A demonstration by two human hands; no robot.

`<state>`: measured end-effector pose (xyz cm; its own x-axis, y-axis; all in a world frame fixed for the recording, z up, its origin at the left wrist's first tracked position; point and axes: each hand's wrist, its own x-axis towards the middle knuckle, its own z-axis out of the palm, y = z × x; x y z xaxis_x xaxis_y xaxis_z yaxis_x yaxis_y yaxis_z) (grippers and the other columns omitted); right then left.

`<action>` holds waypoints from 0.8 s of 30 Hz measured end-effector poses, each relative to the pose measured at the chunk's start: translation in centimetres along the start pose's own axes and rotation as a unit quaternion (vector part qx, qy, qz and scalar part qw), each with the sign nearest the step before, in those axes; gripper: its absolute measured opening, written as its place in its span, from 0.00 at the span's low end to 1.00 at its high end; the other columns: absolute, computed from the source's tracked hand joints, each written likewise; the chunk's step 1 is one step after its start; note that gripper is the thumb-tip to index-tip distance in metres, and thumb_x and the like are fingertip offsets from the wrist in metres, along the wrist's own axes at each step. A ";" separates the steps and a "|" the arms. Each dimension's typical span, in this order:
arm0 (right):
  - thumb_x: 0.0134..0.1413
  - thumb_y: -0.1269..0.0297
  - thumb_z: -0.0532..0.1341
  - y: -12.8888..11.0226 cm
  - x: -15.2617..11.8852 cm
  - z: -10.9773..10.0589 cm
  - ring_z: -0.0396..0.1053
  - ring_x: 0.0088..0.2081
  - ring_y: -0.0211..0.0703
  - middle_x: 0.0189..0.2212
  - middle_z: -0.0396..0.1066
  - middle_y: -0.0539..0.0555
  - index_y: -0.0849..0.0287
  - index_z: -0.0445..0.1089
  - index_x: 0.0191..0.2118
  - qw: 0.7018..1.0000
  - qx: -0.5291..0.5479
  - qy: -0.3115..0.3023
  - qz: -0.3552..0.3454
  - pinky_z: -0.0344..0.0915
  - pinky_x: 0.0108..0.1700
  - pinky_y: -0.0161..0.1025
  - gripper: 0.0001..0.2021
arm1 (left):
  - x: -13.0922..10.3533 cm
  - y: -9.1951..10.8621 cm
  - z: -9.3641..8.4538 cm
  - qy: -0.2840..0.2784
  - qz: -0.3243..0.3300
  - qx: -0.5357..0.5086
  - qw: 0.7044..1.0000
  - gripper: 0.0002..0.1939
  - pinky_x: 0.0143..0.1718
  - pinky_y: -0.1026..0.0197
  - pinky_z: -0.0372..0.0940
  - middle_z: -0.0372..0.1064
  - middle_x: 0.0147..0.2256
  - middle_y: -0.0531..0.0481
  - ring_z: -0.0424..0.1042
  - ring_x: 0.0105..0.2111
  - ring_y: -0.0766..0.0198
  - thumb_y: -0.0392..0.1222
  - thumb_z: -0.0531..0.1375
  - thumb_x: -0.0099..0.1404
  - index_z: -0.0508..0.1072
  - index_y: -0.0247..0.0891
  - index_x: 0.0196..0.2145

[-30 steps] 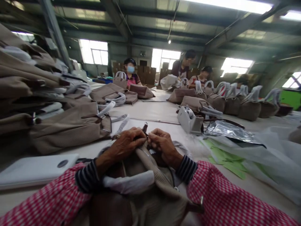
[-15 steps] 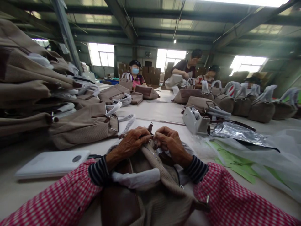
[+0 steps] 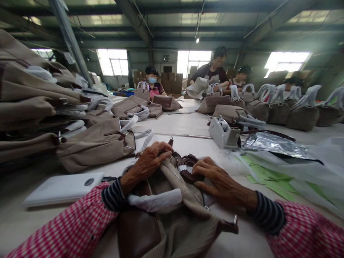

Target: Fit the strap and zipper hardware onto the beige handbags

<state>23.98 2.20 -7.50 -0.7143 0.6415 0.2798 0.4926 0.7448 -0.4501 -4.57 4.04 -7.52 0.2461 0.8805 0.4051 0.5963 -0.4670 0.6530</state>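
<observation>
A taupe ribbed bag (image 3: 188, 218) with dark brown leather parts lies in front of me, its zipper running up the middle and one handle wrapped in white. My left hand (image 3: 150, 161) is closed on the bag's far end, near a small brown tab with a metal ring (image 3: 171, 142). Beside the zipper sits a coiled dark brown strap (image 3: 189, 168). My right hand (image 3: 219, 181) touches the coil's right side with its fingers curled and apart. Another brown tab with a metal clip (image 3: 229, 225) sticks out at the bag's near right.
Stacked bags (image 3: 29, 93) rise at the left, above a white flat device (image 3: 63, 188). To the right are a grey-white dispenser (image 3: 224, 132), silvery plastic (image 3: 274, 145) and green sheets (image 3: 268, 175). More bags (image 3: 302, 113) and several people are across the table.
My right hand has left the bag's far end and moved right and nearer, onto the coiled strap, which now shows. My left hand has stayed at the far end.
</observation>
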 end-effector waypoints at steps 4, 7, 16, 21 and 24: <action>0.69 0.60 0.61 0.7 0.2 1.6 0.66 0.48 0.50 0.41 0.74 0.56 0.54 0.72 0.39 0.999 0.011 0.044 0.024 0.65 0.51 0.49 0.07 | -0.1 -0.4 0.3 0.022 0.043 0.011 0.999 0.09 0.54 0.53 0.65 0.76 0.46 0.48 0.73 0.49 0.56 0.43 0.60 0.72 0.76 0.42 0.48; 0.72 0.57 0.57 1.2 0.1 1.7 0.65 0.47 0.51 0.41 0.73 0.56 0.54 0.71 0.40 0.994 0.052 0.073 0.064 0.64 0.49 0.49 0.10 | -0.1 -0.2 0.2 0.045 0.105 0.032 0.993 0.06 0.56 0.52 0.64 0.76 0.45 0.47 0.71 0.50 0.55 0.42 0.60 0.73 0.77 0.41 0.41; 0.71 0.52 0.57 2.7 -0.2 2.3 0.66 0.46 0.50 0.40 0.72 0.54 0.53 0.72 0.41 0.979 0.112 0.130 0.110 0.64 0.47 0.47 0.13 | -1.1 9.0 -2.1 -0.247 0.084 0.095 0.961 0.15 0.56 0.56 0.64 0.76 0.48 0.47 0.72 0.51 0.54 0.53 0.64 0.71 0.78 0.45 0.51; 0.71 0.54 0.57 3.2 0.0 2.8 0.66 0.44 0.50 0.38 0.71 0.54 0.54 0.72 0.41 0.972 0.134 0.156 0.109 0.62 0.46 0.47 0.12 | 0.1 12.1 -2.7 -0.374 0.085 0.137 0.913 0.20 0.58 0.60 0.62 0.78 0.47 0.51 0.74 0.50 0.55 0.54 0.72 0.63 0.80 0.49 0.50; 0.71 0.56 0.59 3.1 0.0 2.9 0.66 0.44 0.49 0.38 0.71 0.54 0.55 0.71 0.41 0.976 0.128 0.150 0.091 0.62 0.45 0.46 0.10 | 1.2 12.7 -4.0 -0.415 0.051 0.173 0.892 0.14 0.59 0.61 0.63 0.79 0.48 0.54 0.74 0.52 0.54 0.47 0.71 0.64 0.81 0.51 0.48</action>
<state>24.08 4.00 -11.33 -0.4304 0.8120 0.3943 0.4297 0.5684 -0.7016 0.25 -1.12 3.85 0.7082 0.6581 -0.2558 0.7028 -0.6225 0.3443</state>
